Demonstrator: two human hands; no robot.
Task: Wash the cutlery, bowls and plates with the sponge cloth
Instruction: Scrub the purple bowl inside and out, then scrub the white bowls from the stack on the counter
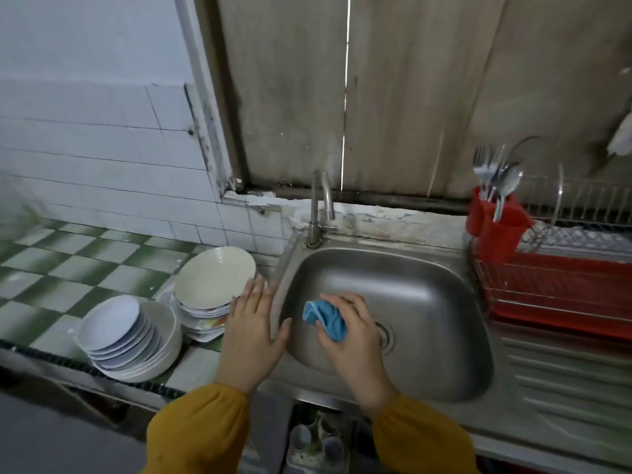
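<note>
Head view, the only view.

The right hand [345, 328] is grasping the crumpled blue sponge cloth [325, 319], with its fingers curled round it, and is hovering over the basin of the stainless steel sink [427, 302]. The left hand [254, 323] is lying released above the sink's left rim, fingers straight and spread. Its fingertips are just beside the stack of pale round plates [215, 278]; I cannot tell whether they are touching it.

Judgement: the step in hand is fetching a plate to wash. Nothing is lying in the basin, and no water is visibly running from the curved metal tap [321, 203]. The next move is calling for the left hand to curl round the rim of the tilted top plate and carry it over the basin to the cloth.

Materials:
- The plates are showing a smooth, glossy glaze, probably slippery once wet.
- The nested white bowls [126, 333] are leaning as a stack on the green-and-white checkered tile surface [68, 254].
- The metal forks and spoons [496, 172] are standing in a red plastic holder [496, 230], which is hanging on the wire dish rack [564, 292] right of the sink.
</note>
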